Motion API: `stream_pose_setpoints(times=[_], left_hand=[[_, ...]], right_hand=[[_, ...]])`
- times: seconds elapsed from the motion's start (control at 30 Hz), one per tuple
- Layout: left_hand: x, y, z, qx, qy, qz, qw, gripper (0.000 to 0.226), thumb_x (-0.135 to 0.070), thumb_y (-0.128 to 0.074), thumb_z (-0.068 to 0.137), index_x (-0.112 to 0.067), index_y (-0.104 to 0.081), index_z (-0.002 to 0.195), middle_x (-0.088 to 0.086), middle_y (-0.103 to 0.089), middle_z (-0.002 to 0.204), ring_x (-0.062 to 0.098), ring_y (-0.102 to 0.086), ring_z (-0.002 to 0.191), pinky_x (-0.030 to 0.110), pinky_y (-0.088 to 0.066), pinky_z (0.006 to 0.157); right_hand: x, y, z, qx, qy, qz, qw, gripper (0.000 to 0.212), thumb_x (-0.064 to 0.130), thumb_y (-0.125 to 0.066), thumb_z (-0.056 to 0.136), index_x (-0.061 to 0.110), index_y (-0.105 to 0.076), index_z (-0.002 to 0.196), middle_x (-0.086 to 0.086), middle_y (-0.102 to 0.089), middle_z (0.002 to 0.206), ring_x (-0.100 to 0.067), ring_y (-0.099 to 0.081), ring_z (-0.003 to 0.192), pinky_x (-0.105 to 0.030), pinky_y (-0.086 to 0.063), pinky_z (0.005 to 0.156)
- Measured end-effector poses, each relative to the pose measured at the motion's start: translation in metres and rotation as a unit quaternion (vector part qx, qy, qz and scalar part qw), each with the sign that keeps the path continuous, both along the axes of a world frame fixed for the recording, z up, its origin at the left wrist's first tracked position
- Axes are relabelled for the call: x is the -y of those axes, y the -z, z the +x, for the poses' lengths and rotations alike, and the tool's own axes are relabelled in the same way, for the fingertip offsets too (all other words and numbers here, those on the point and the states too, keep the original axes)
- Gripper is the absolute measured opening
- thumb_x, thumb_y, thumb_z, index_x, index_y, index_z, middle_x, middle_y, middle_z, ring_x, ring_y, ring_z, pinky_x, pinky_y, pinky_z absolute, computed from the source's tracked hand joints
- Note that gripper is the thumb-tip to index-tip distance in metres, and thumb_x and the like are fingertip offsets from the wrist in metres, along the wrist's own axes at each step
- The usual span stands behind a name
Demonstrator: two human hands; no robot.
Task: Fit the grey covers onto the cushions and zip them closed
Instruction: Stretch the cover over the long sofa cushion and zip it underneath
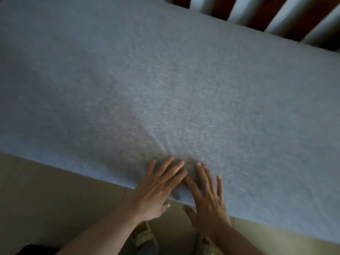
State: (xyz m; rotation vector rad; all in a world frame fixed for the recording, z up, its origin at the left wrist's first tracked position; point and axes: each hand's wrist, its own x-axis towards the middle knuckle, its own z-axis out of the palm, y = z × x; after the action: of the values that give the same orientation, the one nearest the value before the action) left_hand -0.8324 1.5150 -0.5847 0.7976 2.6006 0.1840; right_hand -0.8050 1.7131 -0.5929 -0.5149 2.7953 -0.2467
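Pressing flat: both hands (pixel 182 192) on grey cover (pixel 165 89) near edge.

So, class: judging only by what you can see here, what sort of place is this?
Probably a room in a home: a large grey-covered cushion lies on wooden slats, seemingly a sofa or bed frame, above a pale tiled floor.
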Motion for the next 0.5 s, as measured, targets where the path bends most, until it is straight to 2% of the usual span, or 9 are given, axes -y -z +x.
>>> stream_pose_setpoints(times=[0.07, 0.13, 0.2, 0.27, 0.33, 0.4, 0.5], left_hand=[[-0.024, -0.004, 0.001, 0.002, 0.011, -0.003, 1.0, 0.116, -0.045, -0.079, 0.062, -0.026, -0.006, 0.15, -0.001, 0.011, 0.158, 0.025, 0.007, 0.145, 0.054, 0.0, 0.109], [-0.048, -0.005, 0.001, -0.002, -0.002, -0.011, 1.0, 0.119, -0.037, -0.077, 0.07, -0.03, 0.015, 0.147, -0.002, 0.033, 0.151, 0.022, 0.03, 0.139, 0.053, 0.018, 0.105], [-0.072, -0.001, 0.002, -0.008, -0.015, -0.034, 0.999, 0.122, -0.027, -0.075, 0.074, -0.033, 0.027, 0.141, -0.001, 0.044, 0.145, 0.024, 0.037, 0.135, 0.056, 0.018, 0.106], [-0.086, 0.004, 0.003, -0.028, -0.034, -0.048, 0.998, 0.126, -0.015, -0.075, 0.072, -0.036, 0.027, 0.141, 0.002, 0.039, 0.148, 0.028, 0.033, 0.136, 0.064, 0.005, 0.107], [-0.095, 0.01, 0.004, -0.05, -0.047, -0.062, 0.996, 0.13, -0.011, -0.08, 0.062, -0.037, 0.016, 0.145, 0.006, 0.025, 0.154, 0.032, 0.02, 0.141, 0.069, -0.005, 0.104], [-0.096, 0.018, 0.004, -0.07, -0.039, -0.074, 0.994, 0.133, -0.011, -0.082, 0.058, -0.037, 0.014, 0.146, 0.009, 0.021, 0.155, 0.034, 0.017, 0.142, 0.07, -0.007, 0.103], [-0.096, 0.022, 0.0, -0.099, -0.034, -0.091, 0.99, 0.14, -0.011, -0.089, 0.042, -0.036, -0.001, 0.149, 0.01, 0.005, 0.158, 0.035, 0.004, 0.144, 0.069, -0.012, 0.103]], right_hand=[[-0.029, -0.001, 0.01, 0.012, 0.081, 0.013, 0.997, 0.119, 0.052, -0.072, 0.048, 0.021, -0.018, 0.149, -0.016, -0.013, 0.156, -0.026, 0.0, 0.146, -0.047, 0.001, 0.113], [-0.063, 0.001, 0.02, 0.019, 0.14, 0.048, 0.989, 0.134, 0.035, -0.084, 0.035, 0.021, -0.017, 0.15, -0.016, -0.01, 0.156, -0.026, 0.002, 0.146, -0.05, -0.001, 0.112], [-0.093, 0.004, 0.028, -0.003, 0.173, 0.085, 0.981, 0.134, 0.012, -0.084, 0.032, 0.024, -0.019, 0.149, -0.014, -0.009, 0.157, -0.025, 0.003, 0.145, -0.055, -0.007, 0.109], [-0.113, 0.01, 0.028, -0.038, 0.17, 0.105, 0.979, 0.132, 0.001, -0.082, 0.036, 0.026, -0.019, 0.149, -0.015, -0.01, 0.157, -0.029, 0.0, 0.145, -0.06, -0.013, 0.107], [-0.124, 0.019, 0.025, -0.071, 0.159, 0.119, 0.977, 0.132, -0.004, -0.082, 0.04, 0.027, -0.015, 0.15, -0.016, -0.006, 0.157, -0.035, -0.003, 0.144, -0.06, -0.009, 0.109], [-0.126, 0.026, 0.022, -0.099, 0.157, 0.113, 0.976, 0.133, -0.01, -0.079, 0.042, 0.027, -0.012, 0.15, -0.017, -0.004, 0.157, -0.037, -0.002, 0.144, -0.059, -0.003, 0.111], [-0.129, 0.032, 0.018, -0.134, 0.156, 0.101, 0.973, 0.132, -0.013, -0.078, 0.041, 0.027, -0.015, 0.15, -0.017, -0.008, 0.156, -0.035, 0.003, 0.144, -0.063, -0.003, 0.111]])
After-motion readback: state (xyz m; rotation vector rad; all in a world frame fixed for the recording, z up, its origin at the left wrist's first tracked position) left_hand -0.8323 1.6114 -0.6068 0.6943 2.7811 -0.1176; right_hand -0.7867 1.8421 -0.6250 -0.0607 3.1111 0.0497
